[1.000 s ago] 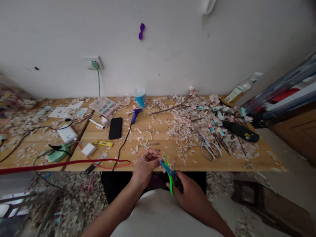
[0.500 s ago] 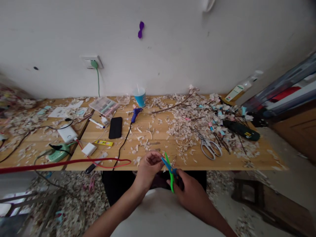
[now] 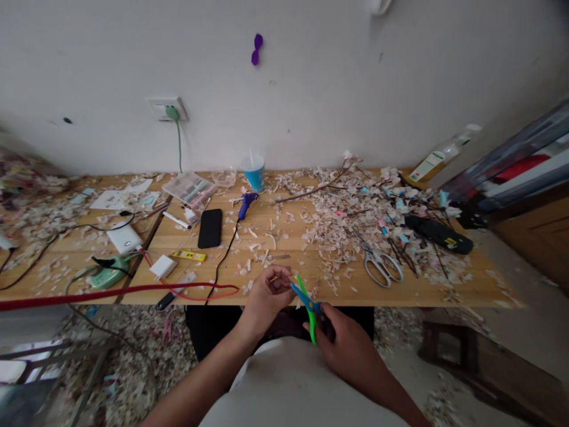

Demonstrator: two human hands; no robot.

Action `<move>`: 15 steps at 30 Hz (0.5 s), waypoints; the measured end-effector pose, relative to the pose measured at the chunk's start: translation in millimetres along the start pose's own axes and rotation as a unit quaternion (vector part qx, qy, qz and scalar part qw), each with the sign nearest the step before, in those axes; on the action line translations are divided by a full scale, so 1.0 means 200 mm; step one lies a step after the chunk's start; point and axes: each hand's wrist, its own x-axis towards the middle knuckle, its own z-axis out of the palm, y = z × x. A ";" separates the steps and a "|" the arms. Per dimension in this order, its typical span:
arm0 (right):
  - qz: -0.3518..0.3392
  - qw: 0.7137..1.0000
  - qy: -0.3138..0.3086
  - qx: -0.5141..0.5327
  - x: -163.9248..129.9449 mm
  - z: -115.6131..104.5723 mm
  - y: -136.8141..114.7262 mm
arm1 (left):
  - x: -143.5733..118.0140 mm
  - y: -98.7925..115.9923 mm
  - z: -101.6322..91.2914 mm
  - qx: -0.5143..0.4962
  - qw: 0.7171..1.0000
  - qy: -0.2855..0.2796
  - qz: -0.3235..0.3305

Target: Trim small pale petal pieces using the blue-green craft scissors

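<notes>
Right hand (image 3: 344, 341): its grip is closed around the handles of the blue-and-green scissors (image 3: 306, 302), held at the near edge of the desk (image 3: 444, 287), in front of the person's body. The blades stand parted, pointing up and away from the hand toward the left hand.

Left hand (image 3: 267, 293): fingers curled, fingertips pinched together just beside the scissor blades. What the pinch holds is too small to make out; only a sliver of pale material may show at the fingertips. The two hands are near each other, with the parted blades between them, at or against the left fingertips.

Desk surface: covered in pale paper scraps (image 3: 342, 222), thickest to the right of centre. Lying among them, to the right of the hands and well apart from them, is a pair of silver scissors (image 3: 382, 265). A dark green tool (image 3: 438, 233) lies farther right.

Behind the hands: a black phone (image 3: 210, 228) lies flat, a blue glue gun (image 3: 246, 203) lies beside it with its black cord running toward the near edge, and a blue cup (image 3: 254, 172) stands upright by the wall. A red cable (image 3: 111, 292) runs along the near-left edge. A white power bank (image 3: 125, 238) lies on the left.
</notes>
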 end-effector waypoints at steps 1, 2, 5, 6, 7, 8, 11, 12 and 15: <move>0.000 1.000 -0.001 -0.004 0.00 0.00 0.00 | 0.00 0.00 0.00 0.002 1.000 0.000 -0.003; 0.000 1.000 -0.003 -0.010 0.00 0.00 0.00 | 0.00 0.00 0.00 0.004 1.000 -0.001 -0.006; -0.002 1.000 -0.005 -0.028 -0.01 -0.01 0.00 | 0.00 -0.01 0.00 0.003 1.000 -0.001 -0.011; -0.002 0.999 -0.006 -0.032 -0.01 -0.01 0.00 | 0.00 -0.01 0.00 0.001 1.000 -0.001 -0.013; -0.003 0.999 -0.007 -0.033 -0.01 -0.01 0.00 | 0.00 -0.01 -0.01 -0.001 1.000 -0.001 -0.015; -0.001 0.999 -0.008 -0.034 -0.01 -0.02 0.00 | 0.00 -0.01 -0.01 -0.003 1.000 0.000 -0.016; 0.007 0.999 -0.017 -0.040 -0.01 -0.02 -0.01 | 0.00 -0.01 -0.01 -0.003 1.000 -0.002 -0.022; 0.009 0.999 -0.019 -0.044 -0.01 -0.03 -0.01 | 0.00 0.00 -0.01 -0.005 1.000 -0.003 -0.023; 0.008 0.999 -0.018 -0.049 -0.01 -0.04 -0.01 | 0.00 0.01 -0.01 -0.019 0.999 -0.007 -0.031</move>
